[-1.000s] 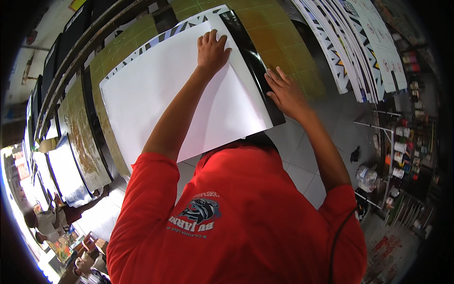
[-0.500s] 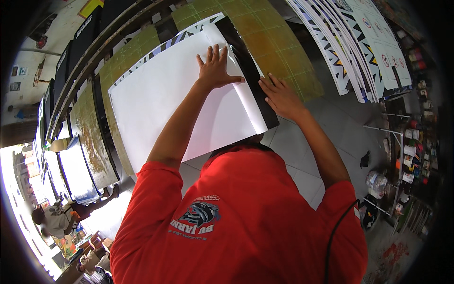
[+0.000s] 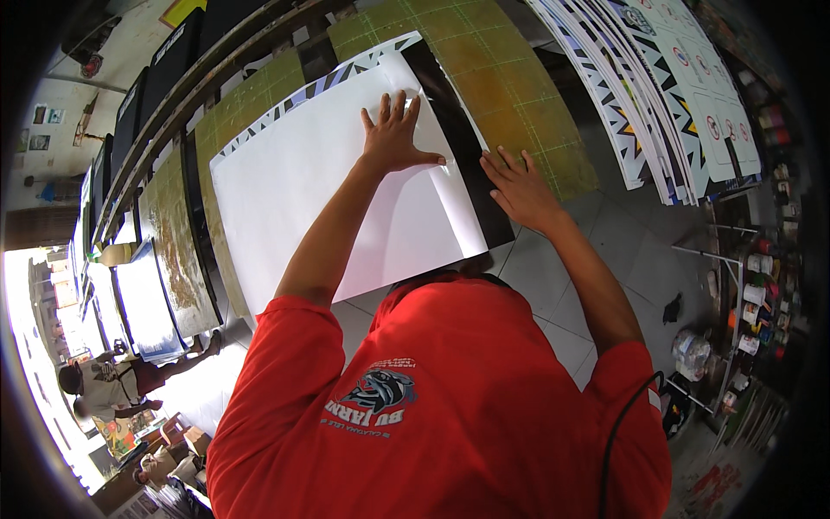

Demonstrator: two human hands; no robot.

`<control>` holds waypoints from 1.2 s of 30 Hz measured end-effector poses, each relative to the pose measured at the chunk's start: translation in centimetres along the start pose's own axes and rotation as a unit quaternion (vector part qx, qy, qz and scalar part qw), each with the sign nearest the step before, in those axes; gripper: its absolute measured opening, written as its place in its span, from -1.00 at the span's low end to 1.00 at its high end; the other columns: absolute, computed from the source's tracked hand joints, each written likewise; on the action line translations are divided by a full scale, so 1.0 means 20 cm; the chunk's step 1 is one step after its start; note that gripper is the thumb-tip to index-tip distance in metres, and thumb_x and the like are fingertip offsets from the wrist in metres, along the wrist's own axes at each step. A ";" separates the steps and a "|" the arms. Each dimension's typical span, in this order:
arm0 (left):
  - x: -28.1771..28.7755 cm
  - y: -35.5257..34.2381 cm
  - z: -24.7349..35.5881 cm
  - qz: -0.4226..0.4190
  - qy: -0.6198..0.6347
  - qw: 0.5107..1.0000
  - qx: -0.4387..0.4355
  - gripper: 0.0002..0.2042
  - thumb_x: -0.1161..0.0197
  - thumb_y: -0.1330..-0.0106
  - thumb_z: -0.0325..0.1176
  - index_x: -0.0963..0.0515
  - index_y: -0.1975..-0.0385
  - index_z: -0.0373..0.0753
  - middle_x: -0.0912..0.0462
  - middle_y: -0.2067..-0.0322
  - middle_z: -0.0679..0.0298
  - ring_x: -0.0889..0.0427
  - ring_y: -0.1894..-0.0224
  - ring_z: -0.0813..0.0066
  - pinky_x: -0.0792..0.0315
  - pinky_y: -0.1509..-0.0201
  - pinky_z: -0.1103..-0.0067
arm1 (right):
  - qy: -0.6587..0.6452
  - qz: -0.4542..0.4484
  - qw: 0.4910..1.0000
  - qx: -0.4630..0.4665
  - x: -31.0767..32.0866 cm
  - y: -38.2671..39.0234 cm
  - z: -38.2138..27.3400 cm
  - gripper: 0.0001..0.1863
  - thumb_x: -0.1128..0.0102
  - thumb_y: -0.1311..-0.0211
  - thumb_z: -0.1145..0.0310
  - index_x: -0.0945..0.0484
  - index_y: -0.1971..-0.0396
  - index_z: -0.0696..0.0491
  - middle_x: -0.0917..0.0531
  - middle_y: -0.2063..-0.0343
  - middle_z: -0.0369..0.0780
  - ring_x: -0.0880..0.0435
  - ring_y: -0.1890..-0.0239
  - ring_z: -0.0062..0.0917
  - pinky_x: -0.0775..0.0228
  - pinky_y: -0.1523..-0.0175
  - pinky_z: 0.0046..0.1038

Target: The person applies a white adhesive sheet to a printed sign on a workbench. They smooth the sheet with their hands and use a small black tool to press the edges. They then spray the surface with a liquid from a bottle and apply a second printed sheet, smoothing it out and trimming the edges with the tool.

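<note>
A large white sheet (image 3: pixel 294 190) lies across the work table, its right edge curled up into a long bright fold (image 3: pixel 458 208). My left hand (image 3: pixel 396 138) rests on the sheet with its fingers spread, the thumb reaching to the fold. Beside that fold runs a black strip (image 3: pixel 462 147). My right hand (image 3: pixel 521 189) is open, fingers apart, at the outer edge of the black strip. Under the white sheet, a board with a zigzag print (image 3: pixel 346 73) shows along the far edge.
A worn olive cutting mat (image 3: pixel 510 78) covers the table. Stacked printed boards (image 3: pixel 644 104) stand at the far right. Shelves with cans and jars (image 3: pixel 752 311) line the right, near a plastic bottle (image 3: pixel 692 355). Another person (image 3: pixel 112 385) is at the far left.
My right hand's fingers are spread slightly wider. My left hand stays on the sheet. The whole view has shifted a little, and the person at the left shows more fully.
</note>
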State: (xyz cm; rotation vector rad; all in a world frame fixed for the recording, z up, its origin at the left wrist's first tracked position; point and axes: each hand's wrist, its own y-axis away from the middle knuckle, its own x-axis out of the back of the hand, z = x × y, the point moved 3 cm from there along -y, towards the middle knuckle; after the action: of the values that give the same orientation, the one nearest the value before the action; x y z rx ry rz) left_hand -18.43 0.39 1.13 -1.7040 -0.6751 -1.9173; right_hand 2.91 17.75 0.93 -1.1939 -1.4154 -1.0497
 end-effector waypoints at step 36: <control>-0.02 -0.01 -0.10 0.029 0.084 0.994 -0.058 0.33 -0.27 0.27 0.57 -0.01 -0.46 -0.27 0.08 -0.48 -0.09 0.19 -0.54 0.01 0.29 -0.44 -0.19 | 0.039 0.070 0.994 -0.067 -0.01 -0.92 0.07 -0.24 0.17 -0.47 -0.08 -0.08 -0.41 0.22 -0.11 -0.45 -0.03 -0.07 -0.48 -0.13 0.01 -0.47 -0.14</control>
State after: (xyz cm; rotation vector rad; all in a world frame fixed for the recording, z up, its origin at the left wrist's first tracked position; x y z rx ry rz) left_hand -20.06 -0.75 0.58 -1.5880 -0.4538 -2.0652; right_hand -15.49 16.32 -0.01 -1.3144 -1.1975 -1.0942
